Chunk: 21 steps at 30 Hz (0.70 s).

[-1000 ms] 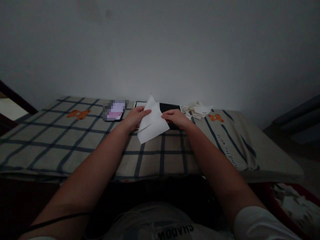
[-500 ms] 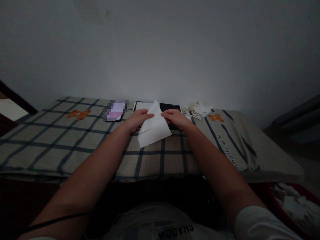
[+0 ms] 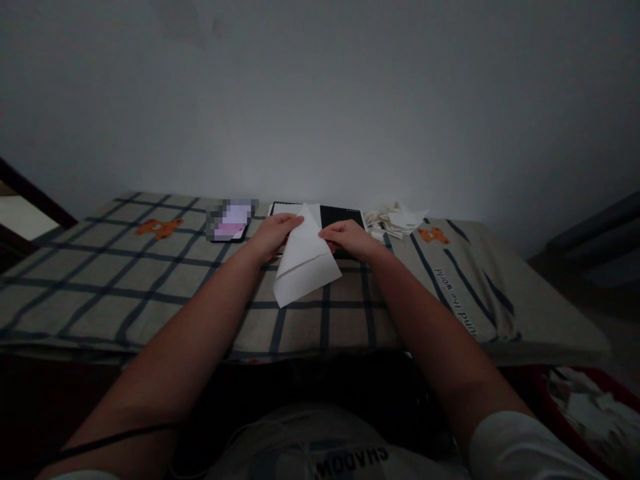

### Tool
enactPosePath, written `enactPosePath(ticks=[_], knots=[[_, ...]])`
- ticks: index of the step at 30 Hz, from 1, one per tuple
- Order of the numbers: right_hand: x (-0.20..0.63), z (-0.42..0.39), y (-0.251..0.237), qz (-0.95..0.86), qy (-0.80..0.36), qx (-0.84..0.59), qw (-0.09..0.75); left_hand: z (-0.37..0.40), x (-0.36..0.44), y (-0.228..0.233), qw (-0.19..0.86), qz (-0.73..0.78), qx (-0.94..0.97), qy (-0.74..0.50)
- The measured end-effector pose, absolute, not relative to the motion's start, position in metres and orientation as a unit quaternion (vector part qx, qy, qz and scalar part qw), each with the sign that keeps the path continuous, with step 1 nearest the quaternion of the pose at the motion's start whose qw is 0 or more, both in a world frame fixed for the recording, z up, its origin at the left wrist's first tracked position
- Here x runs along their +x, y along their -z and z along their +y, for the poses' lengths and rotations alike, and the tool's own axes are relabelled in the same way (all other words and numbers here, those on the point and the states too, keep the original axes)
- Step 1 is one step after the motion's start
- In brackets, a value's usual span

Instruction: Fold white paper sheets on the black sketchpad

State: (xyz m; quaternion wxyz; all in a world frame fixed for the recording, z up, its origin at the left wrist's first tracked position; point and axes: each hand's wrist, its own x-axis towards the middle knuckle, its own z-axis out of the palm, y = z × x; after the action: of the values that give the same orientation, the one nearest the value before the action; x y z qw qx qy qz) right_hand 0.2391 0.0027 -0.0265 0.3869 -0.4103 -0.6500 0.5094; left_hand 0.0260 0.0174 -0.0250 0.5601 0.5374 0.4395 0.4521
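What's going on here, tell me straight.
A person is holding a folded white sheet of paper in both bare hands, the left hand on one edge and the right hand pinching the other. Behind it, on the checked cloth, lies what looks like a black notebook. A phone-like device, its screen blurred, lies to the left, and a loose pile of white paper pieces to the right.

Overall: pretty dim, grayish, kinda flat light
Wall (image 3: 320, 120): lightest around the middle, falls off to murky corners
Paper (image 3: 306, 257): easily the brightest bit, reads fairly clean
Phone (image 3: 232, 221): screen glows pale purple, chunky pixelation over it
Under the cloth (image 3: 306, 327): basically black, can't make much out
Far right: soft, muddy, wide-angle stretch
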Motion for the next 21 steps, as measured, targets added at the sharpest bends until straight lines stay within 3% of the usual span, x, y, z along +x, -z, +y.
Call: enactPosePath(ticks=[14, 21], knots=[[0.2363, 0.0064, 0.0334, -0.646, -0.503, -0.400, 0.412, 0.0171, 0.0269, 0.0296, 0.545, 0.444, 0.564, -0.432], [0.2326, 0.0015, 0.0296, -0.666, -0.497, -0.402, 0.384, 0.0172, 0.0276, 0.0270, 0.577, 0.425, 0.548, -0.432]])
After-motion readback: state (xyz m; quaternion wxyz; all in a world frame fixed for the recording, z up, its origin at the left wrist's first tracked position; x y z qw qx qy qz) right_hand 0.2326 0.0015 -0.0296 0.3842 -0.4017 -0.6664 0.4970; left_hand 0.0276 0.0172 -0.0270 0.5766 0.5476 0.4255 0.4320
